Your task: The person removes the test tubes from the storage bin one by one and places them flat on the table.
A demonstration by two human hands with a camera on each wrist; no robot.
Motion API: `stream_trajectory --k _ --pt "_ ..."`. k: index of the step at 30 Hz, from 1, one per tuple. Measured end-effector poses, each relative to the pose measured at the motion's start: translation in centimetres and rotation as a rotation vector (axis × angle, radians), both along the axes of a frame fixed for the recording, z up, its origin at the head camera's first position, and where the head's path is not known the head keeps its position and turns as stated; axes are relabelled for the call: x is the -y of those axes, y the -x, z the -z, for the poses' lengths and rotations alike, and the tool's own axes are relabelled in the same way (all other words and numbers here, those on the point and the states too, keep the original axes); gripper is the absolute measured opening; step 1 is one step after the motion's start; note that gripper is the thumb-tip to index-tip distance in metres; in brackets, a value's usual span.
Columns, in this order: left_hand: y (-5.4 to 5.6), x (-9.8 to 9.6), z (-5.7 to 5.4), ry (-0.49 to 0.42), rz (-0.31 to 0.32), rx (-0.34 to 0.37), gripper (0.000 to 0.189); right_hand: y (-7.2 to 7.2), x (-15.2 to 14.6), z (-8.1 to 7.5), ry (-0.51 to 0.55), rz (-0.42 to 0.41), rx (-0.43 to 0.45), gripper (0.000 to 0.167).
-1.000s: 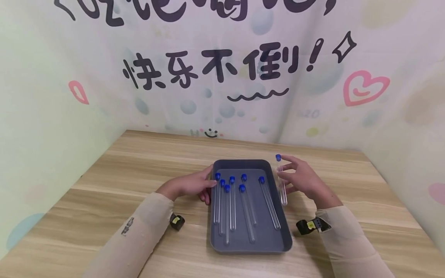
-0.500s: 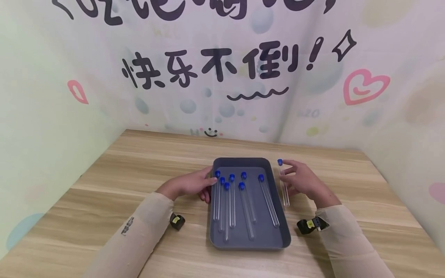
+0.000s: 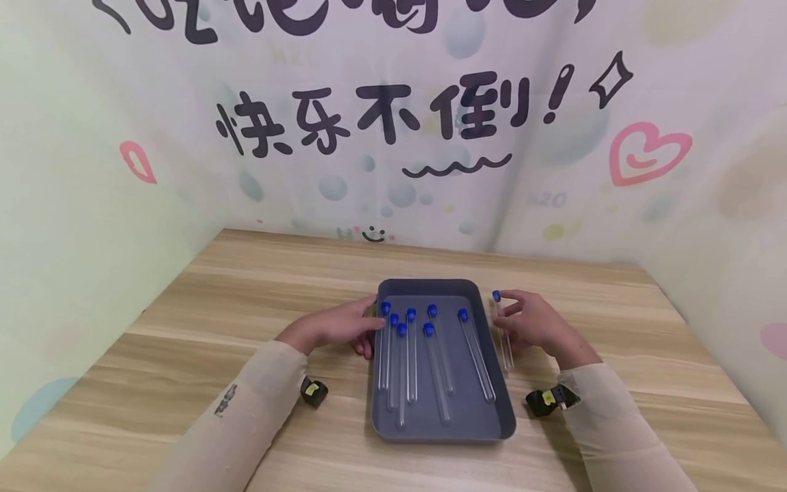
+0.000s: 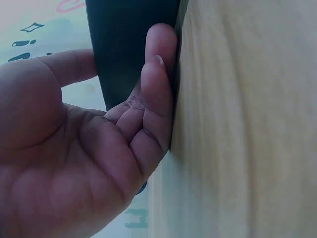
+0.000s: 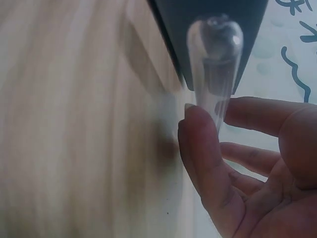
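Pinching a blue-capped tube point(image 3: 504, 342) just outside the tray point(image 3: 471, 422) at 2 o'clock: right hand point(image 3: 533, 320). Left hand point(image 3: 337, 325) grips the tray at 10 o'clock, probably to stop sliding.

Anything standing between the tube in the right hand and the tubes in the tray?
Yes, the tray's right wall. The right hand holds the capped tube just outside it, while the other tubes lie inside. Nothing else visible stands between.
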State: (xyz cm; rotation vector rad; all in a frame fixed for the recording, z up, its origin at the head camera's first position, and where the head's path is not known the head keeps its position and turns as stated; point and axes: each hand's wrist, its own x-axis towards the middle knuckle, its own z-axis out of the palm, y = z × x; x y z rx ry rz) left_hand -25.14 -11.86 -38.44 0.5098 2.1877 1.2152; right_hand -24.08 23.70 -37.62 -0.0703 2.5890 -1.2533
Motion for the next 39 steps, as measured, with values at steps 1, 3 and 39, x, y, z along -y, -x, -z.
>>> stream_trajectory --k 1,3,39 --pt "-0.01 -0.01 0.01 0.0 -0.001 -0.001 0.063 0.01 -0.06 0.06 -0.004 -0.001 -0.002 0.069" --pt "-0.02 -0.02 0.05 0.001 0.001 -0.001 0.063 0.02 -0.13 0.19 -0.011 -0.001 -0.004 0.07" --pt "0.07 -0.04 0.05 0.01 0.009 0.001 0.065 0.16 -0.05 0.56 -0.161 -0.018 -0.012 0.065"
